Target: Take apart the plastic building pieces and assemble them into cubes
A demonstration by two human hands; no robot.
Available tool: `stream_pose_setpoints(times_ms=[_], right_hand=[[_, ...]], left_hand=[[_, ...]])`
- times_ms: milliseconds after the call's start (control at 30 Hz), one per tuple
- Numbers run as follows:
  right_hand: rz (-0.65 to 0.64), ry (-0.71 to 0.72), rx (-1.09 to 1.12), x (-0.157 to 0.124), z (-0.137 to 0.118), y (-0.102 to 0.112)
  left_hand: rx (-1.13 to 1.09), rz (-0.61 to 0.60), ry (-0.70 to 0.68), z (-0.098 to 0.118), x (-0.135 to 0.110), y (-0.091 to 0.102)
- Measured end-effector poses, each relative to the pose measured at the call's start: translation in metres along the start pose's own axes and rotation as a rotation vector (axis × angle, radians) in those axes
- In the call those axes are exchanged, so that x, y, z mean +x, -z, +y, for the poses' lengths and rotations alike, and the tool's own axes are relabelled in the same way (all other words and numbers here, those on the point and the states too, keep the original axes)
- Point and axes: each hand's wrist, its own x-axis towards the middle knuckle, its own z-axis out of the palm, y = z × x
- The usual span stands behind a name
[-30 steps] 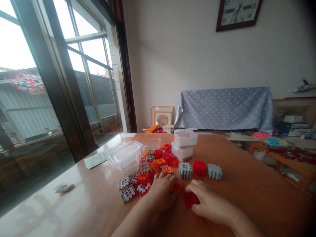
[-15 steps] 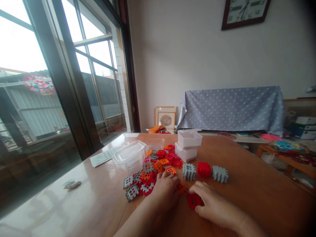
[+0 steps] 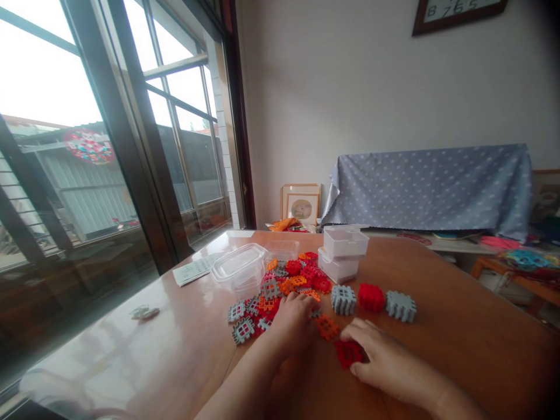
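Note:
My right hand (image 3: 376,353) has its thumb and fingers closed on a red notched, square plastic building piece (image 3: 349,353) at the table's front; whether more pieces lie under it I cannot tell. My left hand (image 3: 294,321) rests at the near right side of a loose pile of red, orange and grey pieces (image 3: 271,289). Its fingers curl downward, and their tips are hidden. A bit of a grey piece (image 3: 315,314) shows beside those fingers. Between the two hands an orange piece (image 3: 327,328) lies flat.
Behind my right hand stand a light grey stack (image 3: 343,300), a red stack (image 3: 371,297) and another grey stack (image 3: 401,306). Two clear boxes (image 3: 343,256) are piled at the back. A lidded clear container (image 3: 240,268), a paper sheet (image 3: 199,269) and a small packet (image 3: 144,312) lie leftward.
The whole view has shifted, so the table things sit further right. My left hand has drawn slightly away from the orange piece, which now shows more fully. My right hand keeps the red piece.

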Motion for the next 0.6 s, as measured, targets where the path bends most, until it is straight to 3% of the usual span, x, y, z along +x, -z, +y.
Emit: stream_pose_setpoints(times_ms=[233,600], right_hand=[[0.047,-0.019,0.003,0.004,-0.003,0.006],[0.218,-0.109,-0.050,0.014,-0.002,-0.010]], left_hand=[[0.036,-0.065,-0.090,0.010,-0.005,-0.004],[-0.045,-0.150,-0.143,0.009,-0.001,-0.011]])
